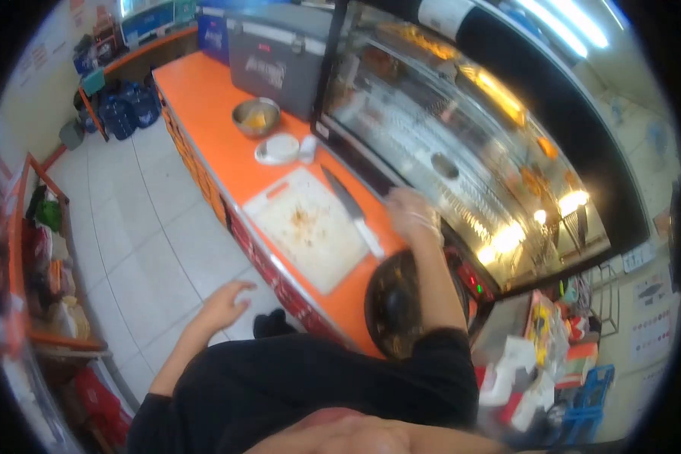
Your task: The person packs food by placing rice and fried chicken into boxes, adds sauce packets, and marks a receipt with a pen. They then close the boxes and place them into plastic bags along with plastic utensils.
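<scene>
My left hand (pixel 228 304) hangs in the air over the tiled floor, left of the orange counter, bare, with its fingers apart and nothing in it. My right hand (pixel 414 213), in a clear plastic glove, is above the counter by the lower edge of the glass display case (pixel 461 144); its fingers are blurred. A white cutting board (pixel 308 229) with brown crumbs lies on the counter (pixel 197 98). Along the board's right side is a knife (pixel 346 200) with a white handle. Beneath my right forearm sits a dark round pan or tray (pixel 392 303).
A metal bowl (pixel 256 118) with yellow contents, a white round lid (pixel 277 149) and a small white cup (pixel 307 149) stand farther up the counter. Behind them is a grey cooler (pixel 276 64). Shelves (pixel 23 250) line the left side; bags (pixel 518 371) are at the lower right.
</scene>
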`<state>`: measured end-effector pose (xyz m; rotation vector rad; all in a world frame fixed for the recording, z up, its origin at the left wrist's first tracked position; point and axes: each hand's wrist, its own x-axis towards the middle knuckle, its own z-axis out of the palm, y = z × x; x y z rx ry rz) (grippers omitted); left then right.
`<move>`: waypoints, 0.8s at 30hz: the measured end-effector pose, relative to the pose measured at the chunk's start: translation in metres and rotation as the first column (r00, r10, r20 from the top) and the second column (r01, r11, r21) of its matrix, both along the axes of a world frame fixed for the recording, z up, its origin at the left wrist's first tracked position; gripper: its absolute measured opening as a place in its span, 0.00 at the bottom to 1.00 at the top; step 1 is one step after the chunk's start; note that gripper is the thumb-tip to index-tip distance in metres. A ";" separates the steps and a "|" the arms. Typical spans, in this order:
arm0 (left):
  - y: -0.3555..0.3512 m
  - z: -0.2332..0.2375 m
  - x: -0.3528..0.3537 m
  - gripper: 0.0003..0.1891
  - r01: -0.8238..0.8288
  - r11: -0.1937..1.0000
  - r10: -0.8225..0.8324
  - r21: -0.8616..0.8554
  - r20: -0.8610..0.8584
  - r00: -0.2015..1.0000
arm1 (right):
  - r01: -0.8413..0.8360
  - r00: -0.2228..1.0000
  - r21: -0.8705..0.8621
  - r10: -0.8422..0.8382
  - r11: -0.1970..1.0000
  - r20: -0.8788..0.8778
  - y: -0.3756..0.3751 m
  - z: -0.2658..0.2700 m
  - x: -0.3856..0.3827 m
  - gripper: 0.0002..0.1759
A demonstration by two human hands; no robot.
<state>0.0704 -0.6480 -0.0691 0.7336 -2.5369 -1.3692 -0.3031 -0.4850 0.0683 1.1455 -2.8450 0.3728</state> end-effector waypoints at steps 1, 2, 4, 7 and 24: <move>-0.016 0.001 -0.012 0.17 0.136 0.989 -0.135 -0.058 0.006 0.991 | -0.098 0.990 0.024 0.100 0.995 -0.097 -0.056 -0.003 -0.021 0.15; -0.034 0.004 -0.020 0.17 0.164 0.986 -0.163 -0.013 0.063 0.985 | -0.150 0.983 -0.042 0.144 0.988 -0.110 -0.111 0.001 -0.037 0.14; -0.071 0.010 -0.028 0.18 0.178 0.984 -0.174 -0.007 0.191 0.966 | -0.316 0.858 0.085 0.323 0.945 -0.399 -0.208 0.014 -0.083 0.13; -0.118 0.026 -0.046 0.19 0.067 0.998 -0.070 0.022 0.243 0.967 | -0.377 0.596 0.174 0.382 0.910 -0.706 -0.310 0.032 -0.139 0.10; -0.322 -0.026 -0.178 0.19 0.234 0.953 -0.267 0.191 0.171 0.948 | 0.286 0.928 -0.055 -0.290 0.957 -0.235 -0.341 0.091 -0.154 0.20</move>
